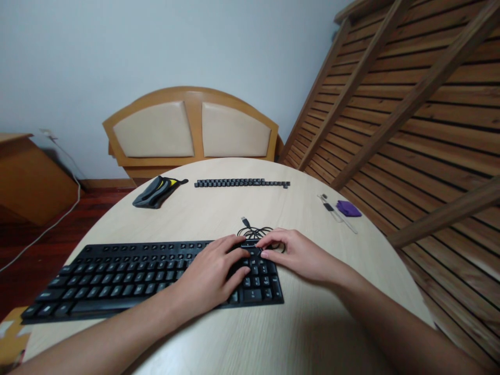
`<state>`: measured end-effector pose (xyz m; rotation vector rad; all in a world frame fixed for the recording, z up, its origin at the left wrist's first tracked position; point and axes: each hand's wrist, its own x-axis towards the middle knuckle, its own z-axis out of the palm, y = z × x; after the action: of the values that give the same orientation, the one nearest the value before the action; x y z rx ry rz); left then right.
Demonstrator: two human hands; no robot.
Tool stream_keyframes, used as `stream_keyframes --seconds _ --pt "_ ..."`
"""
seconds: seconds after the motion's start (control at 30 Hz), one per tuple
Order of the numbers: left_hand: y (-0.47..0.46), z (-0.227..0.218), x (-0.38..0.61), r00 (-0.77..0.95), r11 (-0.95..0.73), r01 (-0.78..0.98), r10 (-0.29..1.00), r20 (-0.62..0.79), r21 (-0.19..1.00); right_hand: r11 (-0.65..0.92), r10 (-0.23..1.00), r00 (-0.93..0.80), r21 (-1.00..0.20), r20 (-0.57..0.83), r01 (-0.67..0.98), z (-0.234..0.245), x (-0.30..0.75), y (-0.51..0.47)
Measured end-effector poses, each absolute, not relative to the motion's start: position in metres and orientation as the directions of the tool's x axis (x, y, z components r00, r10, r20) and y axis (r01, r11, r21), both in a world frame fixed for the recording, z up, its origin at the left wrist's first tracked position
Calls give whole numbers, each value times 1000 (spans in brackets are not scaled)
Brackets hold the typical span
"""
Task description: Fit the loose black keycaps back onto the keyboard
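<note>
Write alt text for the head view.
A person's left grip and right grip are both at the far right corner of a black keyboard on a pale table. Beyond lie a coiled cable, rows of loose keys and a purple cloth.

black keyboard [152, 279] | top row showing bare switches | flat | on pale tabletop [332, 317]

Bare left hand [209, 271] and bare right hand [295, 253]
Both have slim, uncovered fingers [236, 255]; the left forearm [121, 333], near left, and the right forearm [375, 302], near right, are also bare, slender and narrowing toward the hands.
</note>
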<state>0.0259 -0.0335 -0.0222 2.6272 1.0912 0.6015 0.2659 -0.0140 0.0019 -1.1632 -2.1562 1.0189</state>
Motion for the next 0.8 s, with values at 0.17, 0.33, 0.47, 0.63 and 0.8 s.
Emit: stream_keyframes --seconds 0.17,0.33,0.47,0.63,0.8 --pt "-31 -23 25 629 -695 608 717 300 384 446 836 -536 -715 117 538 1 262 -16" --pt "-30 -22 26 621 -691 608 721 308 391 473 825 -550 -693 132 544 0 261 -17" --pt "-31 -21 26 621 -683 616 727 291 392 502 810 -567 -679 151 537 -2 260 -16" --pt "-31 -22 26 622 -681 620 729 286 389 507 816 -556 -661 159 553 -5 259 -17" --pt "-30 -22 27 619 -677 625 733 281 390 531 807 -565 -633 174 564 -4 256 -18"
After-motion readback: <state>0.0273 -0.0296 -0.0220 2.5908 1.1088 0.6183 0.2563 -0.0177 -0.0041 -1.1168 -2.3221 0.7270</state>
